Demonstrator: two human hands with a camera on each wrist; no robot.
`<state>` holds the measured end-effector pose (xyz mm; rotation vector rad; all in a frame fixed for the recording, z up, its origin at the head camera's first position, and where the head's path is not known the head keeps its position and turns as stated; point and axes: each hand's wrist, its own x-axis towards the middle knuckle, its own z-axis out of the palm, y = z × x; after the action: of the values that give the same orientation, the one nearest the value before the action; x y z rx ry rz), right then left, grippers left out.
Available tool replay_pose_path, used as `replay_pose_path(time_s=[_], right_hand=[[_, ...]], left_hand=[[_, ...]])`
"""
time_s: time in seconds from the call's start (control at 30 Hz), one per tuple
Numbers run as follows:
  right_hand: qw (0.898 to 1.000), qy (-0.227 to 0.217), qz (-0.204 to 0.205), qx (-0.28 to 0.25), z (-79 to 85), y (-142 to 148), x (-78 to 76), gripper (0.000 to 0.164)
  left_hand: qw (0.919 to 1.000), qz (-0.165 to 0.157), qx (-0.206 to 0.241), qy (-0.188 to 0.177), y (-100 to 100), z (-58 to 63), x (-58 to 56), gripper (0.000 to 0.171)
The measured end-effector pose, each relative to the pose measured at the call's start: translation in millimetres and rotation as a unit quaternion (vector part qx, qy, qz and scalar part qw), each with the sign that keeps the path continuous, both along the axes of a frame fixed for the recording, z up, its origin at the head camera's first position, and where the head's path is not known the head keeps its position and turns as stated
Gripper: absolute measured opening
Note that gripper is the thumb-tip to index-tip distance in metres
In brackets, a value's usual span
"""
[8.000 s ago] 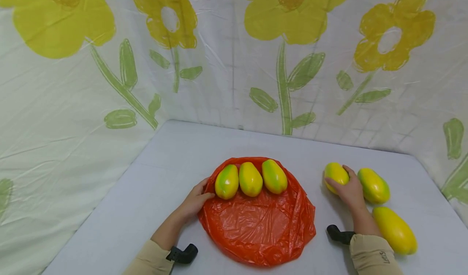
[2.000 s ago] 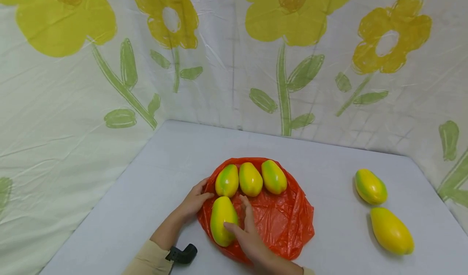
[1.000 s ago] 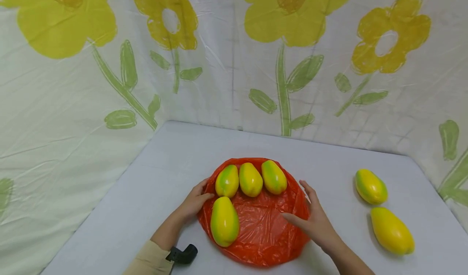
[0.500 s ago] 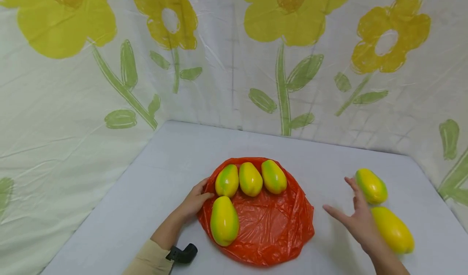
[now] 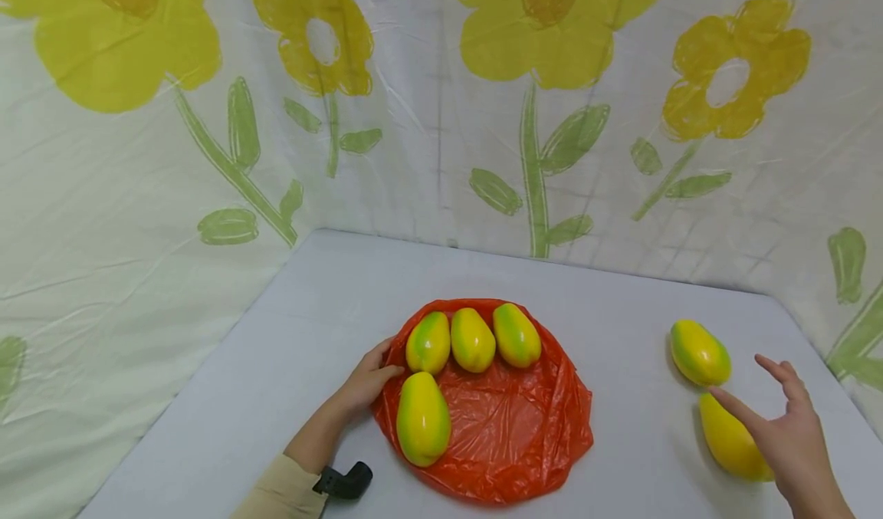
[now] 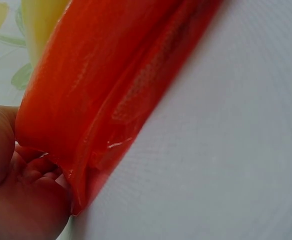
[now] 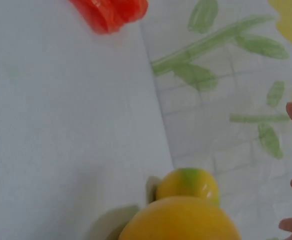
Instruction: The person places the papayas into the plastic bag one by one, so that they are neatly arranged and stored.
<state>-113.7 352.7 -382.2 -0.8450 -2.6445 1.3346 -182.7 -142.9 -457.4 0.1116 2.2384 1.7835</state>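
Observation:
A red plastic bag (image 5: 497, 427) lies spread on the table with its edge rolled into a low rim. Three yellow-green papayas (image 5: 473, 339) sit in a row at its far side, and a larger papaya (image 5: 424, 419) lies at its near left. My left hand (image 5: 369, 381) holds the bag's left rim; in the left wrist view its thumb and fingers (image 6: 36, 165) pinch the plastic. My right hand (image 5: 796, 438) hovers with thumb and fingers spread over a yellow papaya (image 5: 731, 438), partly hiding it. Just behind lies a smaller papaya (image 5: 700, 353).
The pale table (image 5: 345, 289) runs back to a hanging white sheet (image 5: 414, 197) printed with yellow flowers. A black camera mount (image 5: 345, 481) sticks out from my left wrist, above the beige sleeve.
My right hand has brought a large papaya from the right into the bag's near left, let go, and moved back right over the yellow papaya. My left hand stays on the rim.

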Motion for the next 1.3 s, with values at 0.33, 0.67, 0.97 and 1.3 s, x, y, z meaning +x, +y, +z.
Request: replay_pose_path(time_s=[0.33, 0.67, 0.97, 1.3], right_hand=[[0.996, -0.08, -0.032, -0.007, -34.3, 28.7, 5.1, 0.094], [0.992, -0.115, -0.043, -0.04, -70.4, 43.3, 0.6, 0.106], [0.989, -0.125, -0.047, -0.069, -72.9, 40.5, 4.8, 0.1], [0.988, -0.115, -0.044, -0.09, -69.6, 39.3, 5.2, 0.094]], left_hand=[[0.9999, 0.013, 0.001, -0.004, 0.3, -1.4, -0.1, 0.052], [0.9999, 0.009, 0.003, -0.009, -0.2, -1.8, -0.1, 0.053], [0.9999, 0.009, 0.001, -0.009, -0.4, -2.7, -1.7, 0.053], [1.0, 0.0, 0.0, -0.003, -0.5, -0.9, -0.8, 0.053]])
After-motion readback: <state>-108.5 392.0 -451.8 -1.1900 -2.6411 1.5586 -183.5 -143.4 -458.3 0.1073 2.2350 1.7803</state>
